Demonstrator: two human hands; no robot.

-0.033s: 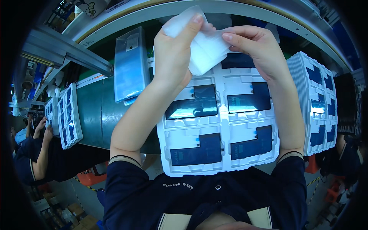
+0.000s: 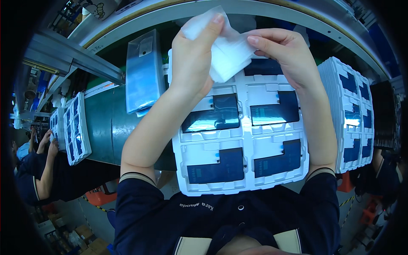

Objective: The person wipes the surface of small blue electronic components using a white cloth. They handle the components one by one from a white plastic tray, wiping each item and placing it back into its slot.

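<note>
A small stack of thin, white, half-see-through sheets (image 2: pixel 231 59) is raised above the far end of a white plastic tray (image 2: pixel 199 154). My left hand (image 2: pixel 191 61) grips the stack, thumb on top and fingers behind. Thumb and fingers of my right hand (image 2: pixel 282 49) pinch the right edge of the sheets. Below my hands, the tray's compartments hold black L-shaped phone batteries (image 2: pixel 216 165), each with a small blue-tipped tab. My hands and the sheets partly cover the tray's far compartments.
Left of the tray lies a clear blue plastic bag (image 2: pixel 145 80) on the green work surface (image 2: pixel 102 123). Stacked battery trays (image 2: pixel 333 110) stand at the right, more trays (image 2: pixel 77 129) at the left. A metal beam (image 2: pixel 76 55) crosses the upper left. A co-worker's hands (image 2: pixel 52 142) are at far left.
The tray has shifted very slightly left. The sheets have moved a little between my fingers, with both hands holding nearly the same places.
</note>
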